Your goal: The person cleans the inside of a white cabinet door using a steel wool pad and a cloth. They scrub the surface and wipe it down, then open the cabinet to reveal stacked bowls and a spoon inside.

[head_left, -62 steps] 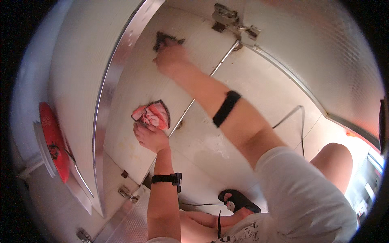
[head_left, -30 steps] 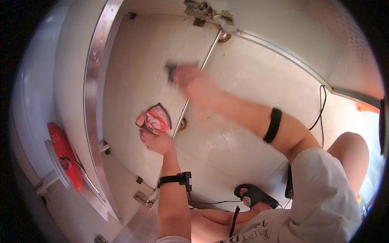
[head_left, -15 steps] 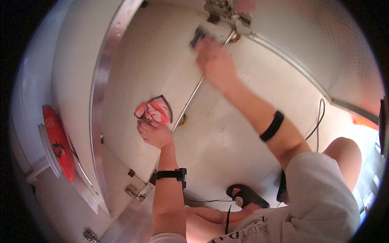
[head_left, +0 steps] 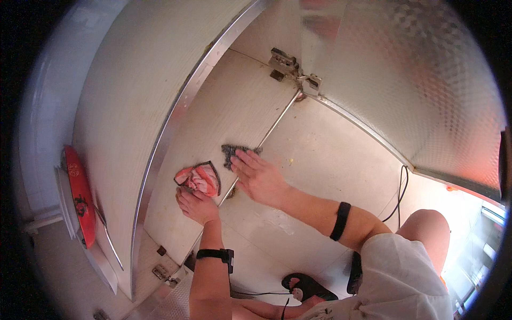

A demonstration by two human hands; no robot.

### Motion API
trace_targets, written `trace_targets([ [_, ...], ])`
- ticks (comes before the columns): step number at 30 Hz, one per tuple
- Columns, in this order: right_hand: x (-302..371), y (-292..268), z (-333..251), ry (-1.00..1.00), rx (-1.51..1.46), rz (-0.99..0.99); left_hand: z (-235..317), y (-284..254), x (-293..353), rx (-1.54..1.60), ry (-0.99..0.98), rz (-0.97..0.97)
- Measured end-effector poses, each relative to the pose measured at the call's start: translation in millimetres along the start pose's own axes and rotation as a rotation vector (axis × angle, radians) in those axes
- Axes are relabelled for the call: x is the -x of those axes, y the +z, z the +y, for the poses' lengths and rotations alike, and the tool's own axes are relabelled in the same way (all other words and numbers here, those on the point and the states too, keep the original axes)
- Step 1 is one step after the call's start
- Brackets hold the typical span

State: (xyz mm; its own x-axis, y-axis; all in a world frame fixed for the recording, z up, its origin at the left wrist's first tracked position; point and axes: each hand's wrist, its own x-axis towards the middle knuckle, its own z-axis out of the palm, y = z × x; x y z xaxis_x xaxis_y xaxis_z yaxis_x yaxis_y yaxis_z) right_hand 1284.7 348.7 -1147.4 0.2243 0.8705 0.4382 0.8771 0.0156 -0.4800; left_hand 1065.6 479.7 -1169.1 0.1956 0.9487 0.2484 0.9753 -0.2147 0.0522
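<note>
Wiping appears incomplete, brown stain [head_left: 231, 192] remaining beside metal strip [head_left: 278, 122]; right hand [head_left: 261, 180] lies flat on dark cloth [head_left: 230, 158], left hand [head_left: 199, 207] touches red cloth [head_left: 207, 178], grip unclear.

the head camera is the left of a side-by-side pair worn on the person's head, looking steeply down past the person's own body. its forearms come in from the lower edge, with the white clothing [head_left: 402, 272] at lower right among the nearest things. the left hand [head_left: 197, 206] and right hand [head_left: 260, 178] lie farther off, around the middle, and the metal hinge [head_left: 284, 61] sits beyond them, toward the top. the wide fisheye takes in a pale panel [head_left: 125, 122] on the left, a patterned metal door [head_left: 426, 101] at upper right and a dark sandal [head_left: 321, 293] below, bending the long edges toward a black round rim
</note>
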Motion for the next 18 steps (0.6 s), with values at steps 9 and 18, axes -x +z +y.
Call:
trace_targets([
  [9,-50,-5,60,0.44,0.292,0.168,-4,-4,4,0.007,-0.003,0.018],
  [18,11,41,64,0.35,0.195,0.1,-14,6,-2,0.007,0.008,0.028],
])
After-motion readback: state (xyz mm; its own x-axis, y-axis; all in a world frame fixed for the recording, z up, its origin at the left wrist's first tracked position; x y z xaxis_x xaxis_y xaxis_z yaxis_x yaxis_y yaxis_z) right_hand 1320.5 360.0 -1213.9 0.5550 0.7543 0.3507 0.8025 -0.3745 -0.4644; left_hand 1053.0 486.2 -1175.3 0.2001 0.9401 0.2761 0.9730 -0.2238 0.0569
